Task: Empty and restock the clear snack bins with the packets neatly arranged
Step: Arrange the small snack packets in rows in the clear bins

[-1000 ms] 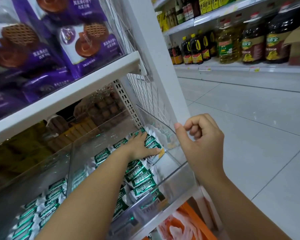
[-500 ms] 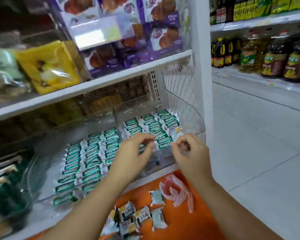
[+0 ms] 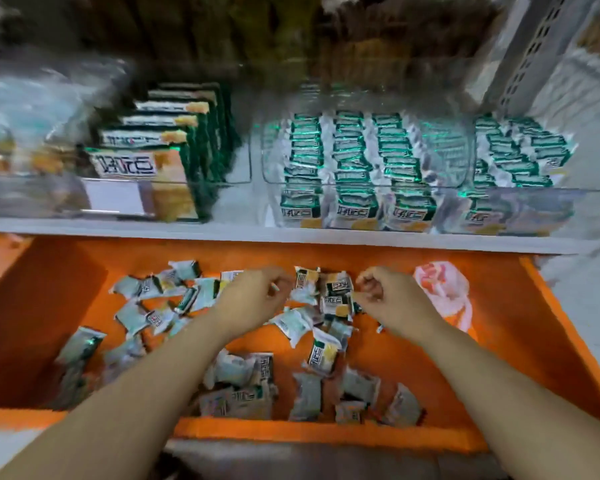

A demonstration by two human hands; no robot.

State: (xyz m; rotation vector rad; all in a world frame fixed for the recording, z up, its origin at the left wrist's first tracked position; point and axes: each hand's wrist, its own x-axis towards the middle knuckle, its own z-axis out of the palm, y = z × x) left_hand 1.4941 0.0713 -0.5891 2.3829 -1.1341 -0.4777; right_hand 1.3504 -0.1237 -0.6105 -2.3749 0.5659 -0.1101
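shop shelving filled the view, with a white shelf (image 3: 118,226) carrying clear snack bins (image 3: 364,150) and, just below its front edge, an orange crate (image 3: 568,341). in the bins above the crate, green-and-white packets (image 3: 347,157) already stood in tidy rows, so the restocking looked well along; the bin at the far right (image 3: 520,161) seemed less even. a good many loose packets (image 3: 291,325) lay scattered across the crate floor, which i judged to be the share left to arrange. both hands were down in the crate near its back wall: the left hand (image 3: 253,294) had its fingers curled together over the heap, the right hand (image 3: 392,299) was pinched close beside a packet (image 3: 336,301), though blur hid whether either actually gripped one. a pink plastic bag (image 3: 442,289) sat at the crate's right corner, and taller green boxes (image 3: 160,147) stood left of the bins. nothing blocked the reach upward.
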